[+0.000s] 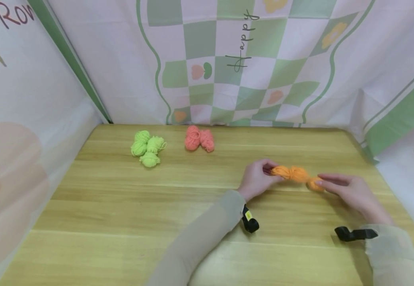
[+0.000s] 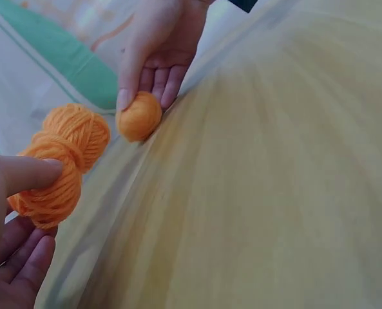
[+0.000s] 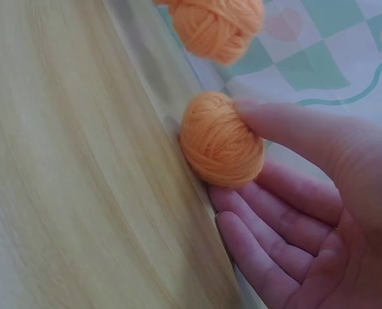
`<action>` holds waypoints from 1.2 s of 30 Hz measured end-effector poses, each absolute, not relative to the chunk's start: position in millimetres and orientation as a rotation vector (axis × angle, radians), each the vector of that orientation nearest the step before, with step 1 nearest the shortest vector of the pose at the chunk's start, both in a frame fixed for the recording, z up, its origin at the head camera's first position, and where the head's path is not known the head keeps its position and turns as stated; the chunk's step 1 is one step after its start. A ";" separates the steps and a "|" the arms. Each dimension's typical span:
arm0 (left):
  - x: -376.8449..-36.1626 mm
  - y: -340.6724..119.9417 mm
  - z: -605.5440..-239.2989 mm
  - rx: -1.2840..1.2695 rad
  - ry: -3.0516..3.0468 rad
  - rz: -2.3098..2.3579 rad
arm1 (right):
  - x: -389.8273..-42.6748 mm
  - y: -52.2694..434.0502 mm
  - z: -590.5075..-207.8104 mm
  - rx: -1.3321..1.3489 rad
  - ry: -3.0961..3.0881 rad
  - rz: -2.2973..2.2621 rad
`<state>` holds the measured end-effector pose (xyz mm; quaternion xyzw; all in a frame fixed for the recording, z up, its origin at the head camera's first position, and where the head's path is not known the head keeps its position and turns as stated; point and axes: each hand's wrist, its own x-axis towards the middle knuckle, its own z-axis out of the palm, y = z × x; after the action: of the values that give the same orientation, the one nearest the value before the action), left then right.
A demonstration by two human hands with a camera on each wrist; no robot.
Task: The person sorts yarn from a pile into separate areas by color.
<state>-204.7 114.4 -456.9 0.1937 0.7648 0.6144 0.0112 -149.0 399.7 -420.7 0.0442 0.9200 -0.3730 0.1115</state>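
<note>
My left hand pinches one end of an orange yarn bundle tied in the middle, held just above the wooden table. In the left wrist view the thumb presses on the bundle. To its right, my right hand pinches a small orange yarn ball between thumb and fingers. That ball sits close beside the bundle's other end. I cannot tell whether they touch.
Several lime green yarn balls lie in a cluster at the table's back left. A pink yarn bundle lies beside them. Patterned cloth walls close in the back and sides. Black wrist straps show on both sleeves.
</note>
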 end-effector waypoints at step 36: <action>-291.4 55.7 -448.3 0.071 2.679 2.017 | -145.9 398.1 -420.5 0.188 2.653 -1.170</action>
<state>-291.4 55.7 -448.3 0.0211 0.7943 0.5978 -0.1062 -145.9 398.1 -420.5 0.0643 0.9068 -0.3997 0.1178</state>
